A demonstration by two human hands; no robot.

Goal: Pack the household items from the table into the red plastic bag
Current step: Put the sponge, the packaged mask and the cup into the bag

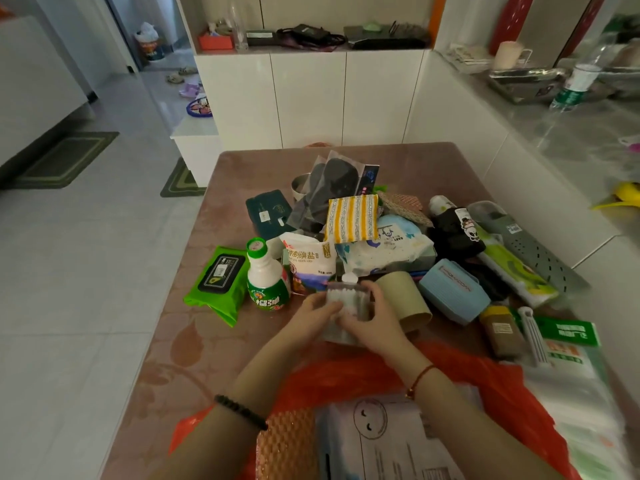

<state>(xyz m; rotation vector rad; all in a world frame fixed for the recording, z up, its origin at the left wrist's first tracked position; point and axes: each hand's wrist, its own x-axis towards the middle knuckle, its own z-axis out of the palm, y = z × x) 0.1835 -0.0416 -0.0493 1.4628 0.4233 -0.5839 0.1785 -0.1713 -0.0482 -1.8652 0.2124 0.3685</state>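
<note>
The red plastic bag [374, 370] lies open at the table's near edge, holding a white smiley-face packet [384, 431] and an orange textured item [289, 441]. Just beyond its mouth, my left hand [317, 311] and my right hand [372, 318] both grip a clear pack of cotton swabs [348, 299]. Behind them a pile of household items covers the table: a green-and-white bottle [265, 275], a salt bag [308, 263], a green wet-wipes pack [218, 280], a beige cup [403, 299] on its side and a blue case [453, 291].
The pink table [180, 341] also carries a yellow striped sponge [351, 218], a grey slipper [530, 244], a brown bottle [502, 332] and green packets at the right edge. White cabinets stand behind; a counter with dishes runs along the right. Tiled floor lies to the left.
</note>
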